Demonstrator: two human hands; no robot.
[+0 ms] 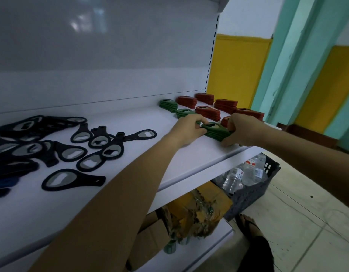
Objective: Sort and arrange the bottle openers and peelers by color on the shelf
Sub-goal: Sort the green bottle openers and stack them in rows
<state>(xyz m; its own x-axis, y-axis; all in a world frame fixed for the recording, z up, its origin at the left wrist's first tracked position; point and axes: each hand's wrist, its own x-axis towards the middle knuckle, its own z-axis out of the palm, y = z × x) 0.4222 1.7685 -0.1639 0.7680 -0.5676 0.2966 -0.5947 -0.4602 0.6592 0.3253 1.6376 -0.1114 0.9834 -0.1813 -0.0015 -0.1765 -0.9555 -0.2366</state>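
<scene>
1. Green openers (216, 132), stacked, sit near the shelf's (130, 193) front edge, toward its right end.
2. Both my left hand (190, 130) and right hand (242, 129) are closed around that stack's ends.

I stand in what looks like a small shop or its stockroom: a white metal display shelf (189, 160) with a slotted upright carries many identical bottle openers (207, 111) in stacks. Below sit a crate of water bottles (246, 173) and torn cardboard boxes (191, 213).
</scene>
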